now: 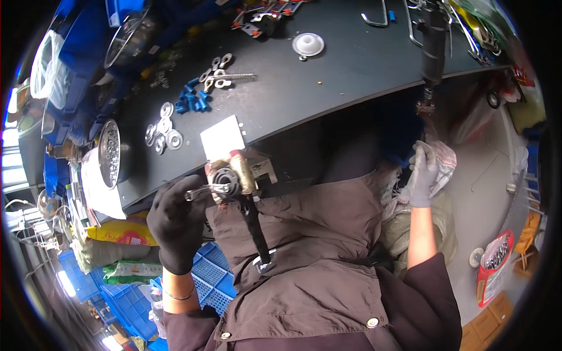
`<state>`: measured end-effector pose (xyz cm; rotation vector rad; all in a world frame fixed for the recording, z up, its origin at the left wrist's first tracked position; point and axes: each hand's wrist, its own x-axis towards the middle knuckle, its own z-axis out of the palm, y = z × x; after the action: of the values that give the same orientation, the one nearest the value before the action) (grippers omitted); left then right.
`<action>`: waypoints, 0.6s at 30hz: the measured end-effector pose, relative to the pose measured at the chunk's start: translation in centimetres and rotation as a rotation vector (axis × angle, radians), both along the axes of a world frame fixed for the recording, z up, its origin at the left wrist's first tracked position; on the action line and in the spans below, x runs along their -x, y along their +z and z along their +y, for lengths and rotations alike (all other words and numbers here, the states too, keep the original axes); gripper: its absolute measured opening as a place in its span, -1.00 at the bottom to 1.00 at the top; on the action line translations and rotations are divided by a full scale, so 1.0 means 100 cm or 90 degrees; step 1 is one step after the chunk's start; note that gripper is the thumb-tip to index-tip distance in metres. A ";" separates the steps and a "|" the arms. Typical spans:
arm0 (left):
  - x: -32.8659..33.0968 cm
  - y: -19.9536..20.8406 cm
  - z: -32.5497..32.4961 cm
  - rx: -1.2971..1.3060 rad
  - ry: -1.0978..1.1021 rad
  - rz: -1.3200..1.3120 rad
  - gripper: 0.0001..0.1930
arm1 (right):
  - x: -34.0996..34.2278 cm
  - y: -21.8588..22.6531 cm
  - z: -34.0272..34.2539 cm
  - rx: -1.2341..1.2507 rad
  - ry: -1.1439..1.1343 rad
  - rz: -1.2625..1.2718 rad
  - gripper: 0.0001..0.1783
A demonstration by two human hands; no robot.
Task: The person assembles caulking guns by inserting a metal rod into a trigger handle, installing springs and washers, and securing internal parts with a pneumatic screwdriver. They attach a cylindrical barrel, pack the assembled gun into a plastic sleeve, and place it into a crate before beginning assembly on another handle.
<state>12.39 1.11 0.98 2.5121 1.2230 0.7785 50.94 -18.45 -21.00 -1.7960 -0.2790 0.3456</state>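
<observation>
The left hand (175,219) wears a black glove and is curled tight, held up near the chest. The right hand (422,175) wears a grey glove, arm stretched out, fingers bent closed.

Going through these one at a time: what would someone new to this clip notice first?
Low in the middle, the left hand in a black glove holds a brass-coloured fitting with a black strap over the person's brown jacket. Out to the right, the right hand in a grey glove reaches into a clear plastic bag. Above, the dark workbench carries silver washers and small blue parts.
</observation>
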 end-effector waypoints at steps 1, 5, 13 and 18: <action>0.002 -0.006 0.001 0.015 0.006 -0.028 -0.68 | -0.003 -0.006 -0.002 -0.026 -0.015 0.043 -0.79; -0.010 -0.013 -0.004 -0.081 -0.047 0.026 -0.75 | -0.022 -0.035 -0.032 0.149 -0.020 -0.152 -0.78; 0.021 -0.048 -0.004 0.028 0.029 0.047 -0.74 | -0.044 -0.176 -0.082 0.491 0.183 -0.036 -0.67; -0.028 -0.028 0.005 0.079 -0.045 0.022 -0.69 | -0.120 -0.309 -0.171 0.980 0.539 -0.433 -0.71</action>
<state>15.15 1.59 -1.81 2.4625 1.1496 0.6249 62.90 -35.58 -51.93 -3.2084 -1.6150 0.6007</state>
